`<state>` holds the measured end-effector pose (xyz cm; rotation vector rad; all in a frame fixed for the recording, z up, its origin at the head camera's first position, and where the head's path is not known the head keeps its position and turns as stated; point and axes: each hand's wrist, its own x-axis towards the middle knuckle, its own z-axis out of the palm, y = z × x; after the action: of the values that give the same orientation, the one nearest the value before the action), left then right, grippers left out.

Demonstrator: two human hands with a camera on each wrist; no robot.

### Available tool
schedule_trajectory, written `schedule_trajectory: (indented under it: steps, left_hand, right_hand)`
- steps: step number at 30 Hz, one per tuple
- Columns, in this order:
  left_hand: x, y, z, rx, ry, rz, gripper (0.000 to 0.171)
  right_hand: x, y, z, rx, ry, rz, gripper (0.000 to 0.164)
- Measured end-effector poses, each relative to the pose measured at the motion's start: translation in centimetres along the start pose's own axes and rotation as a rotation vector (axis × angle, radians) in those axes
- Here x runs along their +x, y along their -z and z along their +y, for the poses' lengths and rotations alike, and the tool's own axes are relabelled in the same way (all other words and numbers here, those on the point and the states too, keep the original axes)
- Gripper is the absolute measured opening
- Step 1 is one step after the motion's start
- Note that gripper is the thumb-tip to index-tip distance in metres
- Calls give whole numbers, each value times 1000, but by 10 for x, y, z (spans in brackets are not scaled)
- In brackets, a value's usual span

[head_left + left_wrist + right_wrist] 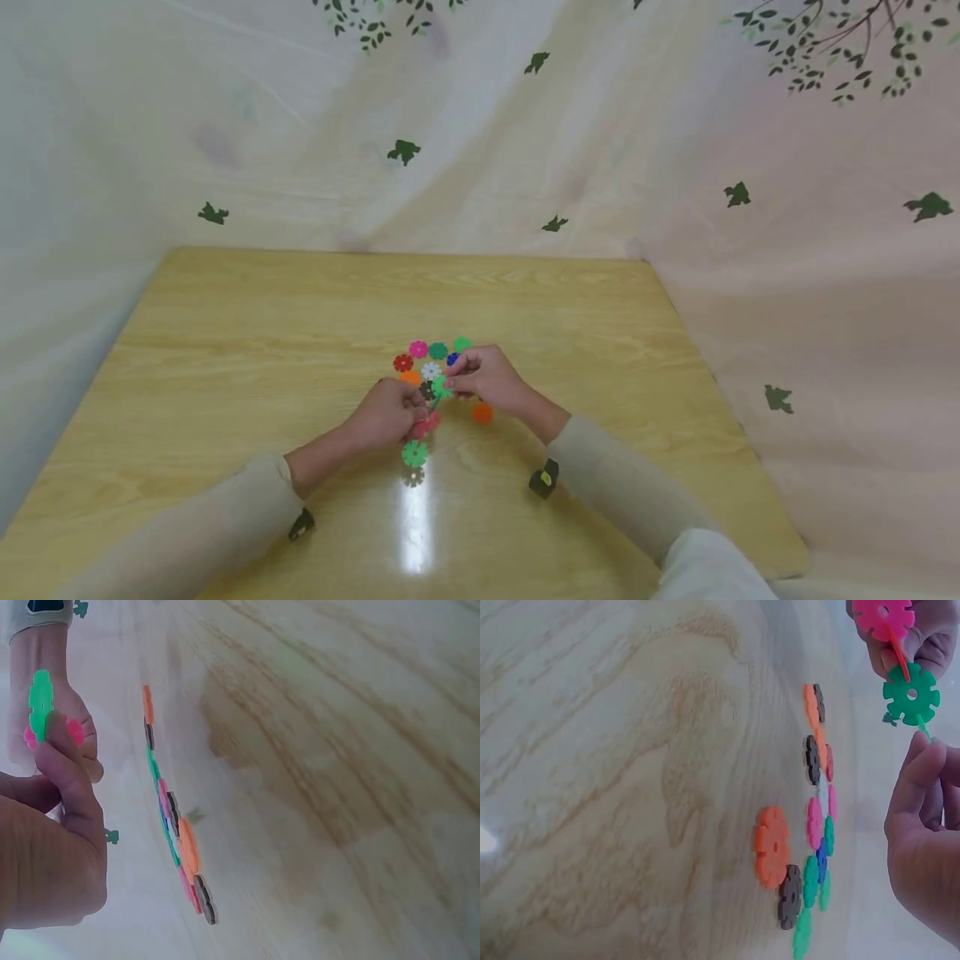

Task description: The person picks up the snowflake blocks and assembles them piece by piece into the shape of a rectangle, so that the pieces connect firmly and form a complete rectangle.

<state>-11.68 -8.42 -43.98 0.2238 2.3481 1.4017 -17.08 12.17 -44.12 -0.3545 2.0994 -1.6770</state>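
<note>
Between the hands hangs a small chain of notched interlocking plastic discs. In the right wrist view it shows a pink disc (883,616), a red disc (899,654) seen edge-on, a darker green disc (912,694) and a light green disc (923,727). The left hand (386,412) pinches the chain near the pink and red discs. Fingertips of the right hand (491,379) pinch the light green disc at the other end. Both hands are above the table; the fingers partly hide where the discs join.
On the wooden table (285,325) several loose discs lie just beyond and below the hands, among them a red disc (402,363), a white disc (431,371) and an orange disc (483,413). Nearer the person lies another green disc (415,454). A cloth backdrop (480,125) stands behind.
</note>
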Motion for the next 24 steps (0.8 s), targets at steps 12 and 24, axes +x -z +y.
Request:
schedule_trajectory:
  steps: [12,24]
  left_hand:
    - [-5,-6,-3,51,-4,29,9]
    - [-4,-5,-3,46,-36,12,12]
  right_hand:
    - [-5,-13,9,-3,-2,58,10]
    - [-6,-18,7,71,3,66,8]
